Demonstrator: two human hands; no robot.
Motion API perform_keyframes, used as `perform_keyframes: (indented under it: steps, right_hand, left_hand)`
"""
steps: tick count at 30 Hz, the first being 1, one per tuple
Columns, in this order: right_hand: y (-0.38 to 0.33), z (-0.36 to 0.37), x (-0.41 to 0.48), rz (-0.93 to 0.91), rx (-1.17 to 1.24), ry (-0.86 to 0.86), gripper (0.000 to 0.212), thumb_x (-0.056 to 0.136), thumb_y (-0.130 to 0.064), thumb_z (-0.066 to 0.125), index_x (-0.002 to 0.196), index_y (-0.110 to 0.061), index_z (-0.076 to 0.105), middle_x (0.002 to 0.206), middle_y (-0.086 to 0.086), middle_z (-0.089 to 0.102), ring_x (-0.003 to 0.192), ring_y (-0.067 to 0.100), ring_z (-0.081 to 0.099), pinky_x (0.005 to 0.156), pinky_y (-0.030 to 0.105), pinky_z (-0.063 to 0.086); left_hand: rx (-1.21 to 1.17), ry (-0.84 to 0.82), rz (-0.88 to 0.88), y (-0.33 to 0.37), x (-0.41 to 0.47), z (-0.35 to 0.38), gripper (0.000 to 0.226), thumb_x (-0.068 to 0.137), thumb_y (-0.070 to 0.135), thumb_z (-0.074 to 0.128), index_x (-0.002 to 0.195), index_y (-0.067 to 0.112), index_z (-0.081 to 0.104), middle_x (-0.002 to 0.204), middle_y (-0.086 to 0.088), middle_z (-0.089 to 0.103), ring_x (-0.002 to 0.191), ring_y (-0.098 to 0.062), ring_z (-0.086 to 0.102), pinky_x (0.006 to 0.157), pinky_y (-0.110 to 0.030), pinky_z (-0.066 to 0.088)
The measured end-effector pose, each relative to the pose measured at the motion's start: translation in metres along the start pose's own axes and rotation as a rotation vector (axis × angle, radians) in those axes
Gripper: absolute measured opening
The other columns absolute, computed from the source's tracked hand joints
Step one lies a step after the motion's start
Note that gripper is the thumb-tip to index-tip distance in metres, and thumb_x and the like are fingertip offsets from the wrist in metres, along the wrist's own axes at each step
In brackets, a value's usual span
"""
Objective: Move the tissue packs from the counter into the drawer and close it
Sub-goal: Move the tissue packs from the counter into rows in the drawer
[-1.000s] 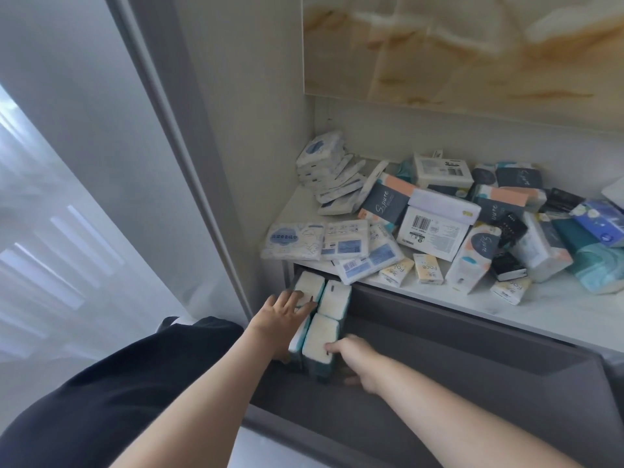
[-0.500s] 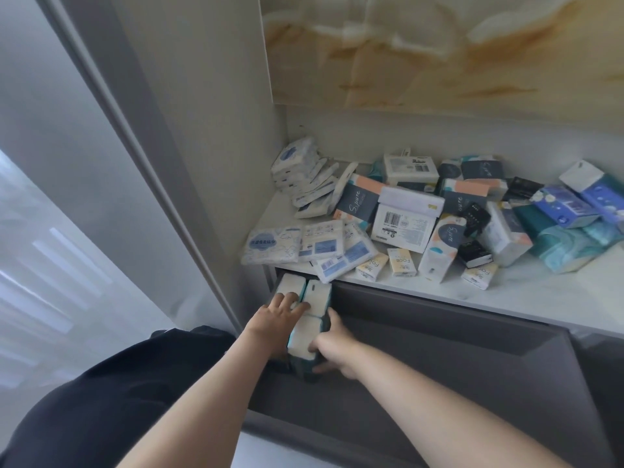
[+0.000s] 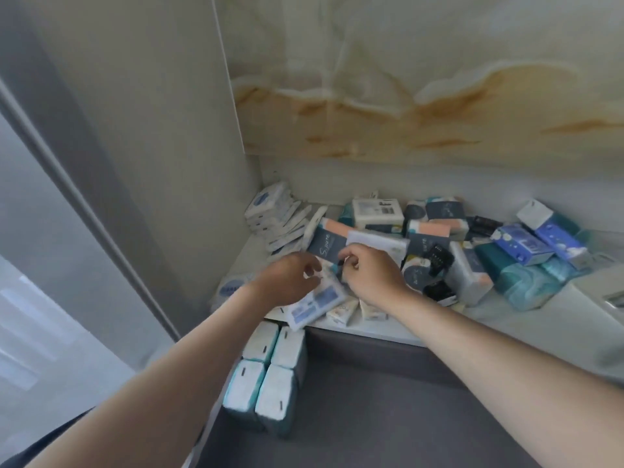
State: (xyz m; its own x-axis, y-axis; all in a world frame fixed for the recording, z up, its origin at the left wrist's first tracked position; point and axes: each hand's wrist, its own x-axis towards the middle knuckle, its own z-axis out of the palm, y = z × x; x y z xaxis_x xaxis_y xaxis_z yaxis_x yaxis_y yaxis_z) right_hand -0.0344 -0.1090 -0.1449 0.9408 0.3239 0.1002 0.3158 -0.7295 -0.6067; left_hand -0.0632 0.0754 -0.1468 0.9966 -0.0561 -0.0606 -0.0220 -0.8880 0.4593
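Observation:
Four white-and-teal tissue packs (image 3: pixel 266 373) stand in the back left corner of the open grey drawer (image 3: pixel 371 427). Many more tissue packs (image 3: pixel 466 251) lie heaped on the white counter (image 3: pixel 499 320) above it. My left hand (image 3: pixel 288 282) is over the counter's front left, its fingers curled round the upper edge of a flat blue-and-white pack (image 3: pixel 315 305) that overhangs the counter edge. Right beside it, my right hand (image 3: pixel 369 273) has its fingers curled in front of a dark "S pure" pack (image 3: pixel 326 244). Whether it holds anything is hidden.
A grey cabinet wall (image 3: pixel 169 146) closes off the left side, and a marbled panel (image 3: pixel 422 96) rises behind the counter. A pale grey object (image 3: pixel 604 295) sits at the counter's right edge. Most of the drawer floor is bare.
Both hands have left the packs standing in the drawer and risen to the counter. They now sit close together over the front left packs. The view has tilted up.

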Motion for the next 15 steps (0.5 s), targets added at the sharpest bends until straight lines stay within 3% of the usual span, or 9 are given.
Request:
perform_keyframes:
  steps: [2, 6, 9, 13, 15]
  right_hand:
    - [0.015, -0.026, 0.025, -0.032, -0.103, 0.075, 0.03, 0.095, -0.016, 0.05, 0.118, -0.025, 0.067, 0.117, -0.004, 0.068, 0.088, 0.016, 0.06, 0.064, 0.026, 0.043]
    - [0.054, -0.054, 0.075, 0.059, -0.351, 0.056, 0.04, 0.09, -0.014, 0.055, 0.129, -0.022, 0.06, 0.132, 0.007, 0.057, 0.116, 0.028, 0.055, 0.087, 0.036, 0.048]
    - [0.078, -0.064, 0.108, 0.159, -0.472, 0.044, 0.048, 0.089, -0.019, 0.057, 0.137, -0.018, 0.051, 0.134, 0.013, 0.053, 0.122, 0.034, 0.048, 0.094, 0.041, 0.041]
    - [0.084, -0.063, 0.148, 0.286, -0.605, -0.17, 0.047, 0.087, -0.029, 0.054, 0.133, -0.02, 0.05, 0.129, 0.011, 0.058, 0.122, 0.034, 0.047, 0.096, 0.043, 0.033]
    - [0.081, -0.055, 0.164, 0.254, -0.562, -0.235, 0.048, 0.09, -0.026, 0.052, 0.138, -0.023, 0.049, 0.135, 0.007, 0.058, 0.127, 0.032, 0.049, 0.101, 0.041, 0.033]
  left_hand:
    - [0.005, 0.062, 0.044, 0.021, 0.031, -0.007, 0.025, 0.094, 0.024, 0.057, 0.118, 0.022, 0.061, 0.111, 0.005, 0.062, 0.095, -0.015, 0.059, 0.078, -0.024, 0.044]
    - [0.053, 0.172, 0.118, 0.048, 0.092, -0.005, 0.031, 0.094, 0.02, 0.053, 0.125, 0.024, 0.058, 0.12, 0.0, 0.058, 0.104, -0.016, 0.052, 0.088, -0.029, 0.044]
    - [0.152, 0.18, 0.186, 0.055, 0.134, 0.007, 0.037, 0.097, 0.024, 0.051, 0.134, 0.024, 0.053, 0.13, -0.003, 0.055, 0.12, -0.024, 0.048, 0.098, -0.036, 0.043]
    - [0.227, 0.151, 0.178, 0.052, 0.176, 0.017, 0.042, 0.099, 0.03, 0.046, 0.141, 0.027, 0.045, 0.141, -0.003, 0.048, 0.127, -0.024, 0.042, 0.104, -0.041, 0.039]
    - [0.225, 0.128, 0.186, 0.047, 0.191, 0.02, 0.045, 0.098, 0.031, 0.048, 0.143, 0.027, 0.043, 0.142, -0.001, 0.045, 0.131, -0.023, 0.037, 0.105, -0.04, 0.037]
